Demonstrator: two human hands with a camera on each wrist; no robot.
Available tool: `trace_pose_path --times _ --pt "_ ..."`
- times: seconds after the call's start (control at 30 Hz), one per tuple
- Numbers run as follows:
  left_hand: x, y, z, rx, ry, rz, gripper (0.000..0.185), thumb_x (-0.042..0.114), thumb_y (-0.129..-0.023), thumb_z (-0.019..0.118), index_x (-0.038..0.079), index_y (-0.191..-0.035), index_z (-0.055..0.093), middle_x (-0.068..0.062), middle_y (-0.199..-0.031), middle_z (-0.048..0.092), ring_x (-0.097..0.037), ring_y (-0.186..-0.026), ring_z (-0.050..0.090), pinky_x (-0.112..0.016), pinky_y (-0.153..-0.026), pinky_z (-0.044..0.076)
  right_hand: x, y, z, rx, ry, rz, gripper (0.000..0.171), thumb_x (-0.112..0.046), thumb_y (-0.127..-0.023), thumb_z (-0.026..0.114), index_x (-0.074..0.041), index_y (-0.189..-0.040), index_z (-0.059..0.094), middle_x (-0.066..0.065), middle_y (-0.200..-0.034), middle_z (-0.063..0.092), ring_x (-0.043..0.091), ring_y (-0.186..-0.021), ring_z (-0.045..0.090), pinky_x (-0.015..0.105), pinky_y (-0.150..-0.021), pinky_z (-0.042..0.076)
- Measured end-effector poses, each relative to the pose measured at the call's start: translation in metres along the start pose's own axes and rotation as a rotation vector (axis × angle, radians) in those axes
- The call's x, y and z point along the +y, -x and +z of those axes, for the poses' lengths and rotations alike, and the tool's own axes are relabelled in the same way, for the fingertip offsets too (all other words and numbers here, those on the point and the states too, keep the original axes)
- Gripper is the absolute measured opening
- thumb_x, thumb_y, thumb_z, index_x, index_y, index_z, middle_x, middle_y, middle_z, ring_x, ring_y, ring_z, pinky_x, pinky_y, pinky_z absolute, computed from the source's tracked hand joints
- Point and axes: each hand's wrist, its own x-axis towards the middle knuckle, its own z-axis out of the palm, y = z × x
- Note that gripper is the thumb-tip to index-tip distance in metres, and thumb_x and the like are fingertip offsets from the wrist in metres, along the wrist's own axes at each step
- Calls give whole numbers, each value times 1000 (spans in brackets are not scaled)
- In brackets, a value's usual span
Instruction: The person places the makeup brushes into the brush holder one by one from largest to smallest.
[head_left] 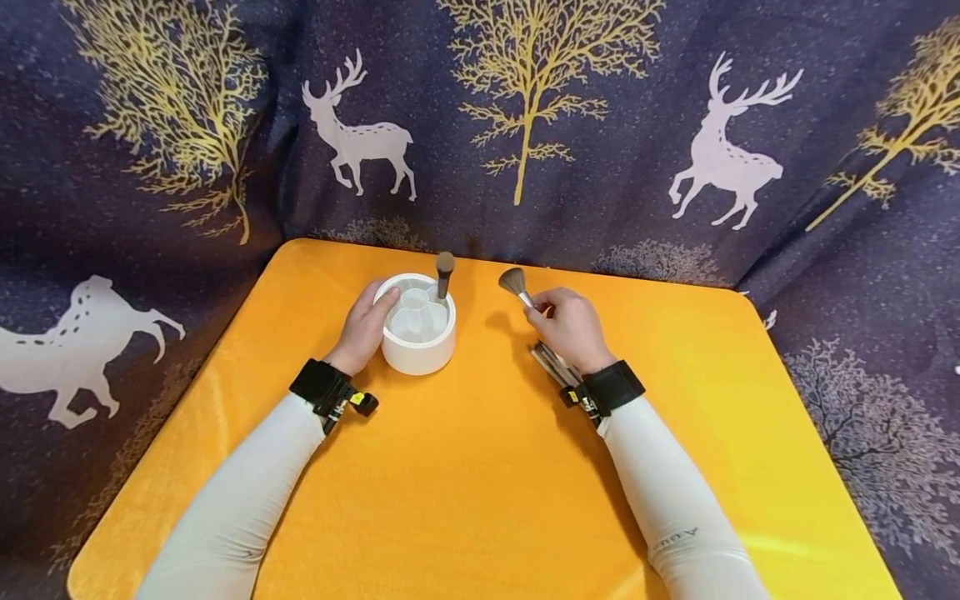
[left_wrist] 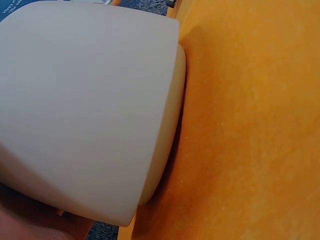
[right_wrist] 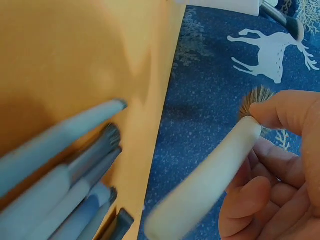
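My left hand (head_left: 363, 325) grips a white round brush holder (head_left: 418, 360) by its left side, thumb over the rim. Clear dividers split the holder's inside into compartments, and one makeup brush (head_left: 445, 268) stands bristles up in the back right one. In the left wrist view the holder's smooth wall (left_wrist: 90, 100) fills much of the frame, close over the table. To the right, my right hand (head_left: 576, 327) pinches another makeup brush (head_left: 513, 282), its fluffy head pointing up and left. The right wrist view shows that brush's pale, thick handle (right_wrist: 205, 180) between thumb and fingers.
Several more makeup brushes (right_wrist: 60, 145) lie bunched on the orange-covered table (head_left: 450, 467), partly under my right wrist (head_left: 613, 387). Behind the table's far edge hangs a dark blue curtain (head_left: 600, 192) printed with white deer and golden trees.
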Motion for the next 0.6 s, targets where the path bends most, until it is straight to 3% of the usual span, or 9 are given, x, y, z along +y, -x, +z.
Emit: trace_pose_path --times 0.6 --pt "2 0 0 -3 3 -10 66 50 -118 44 2 -163 43 -23 -157 51 -39 -145 47 -57 -131 30 -27 -14 12 20 -50 -72 17 -21 -103 79 -7 -113 81 6 -98 73 22 -77 61 37 -68 48"
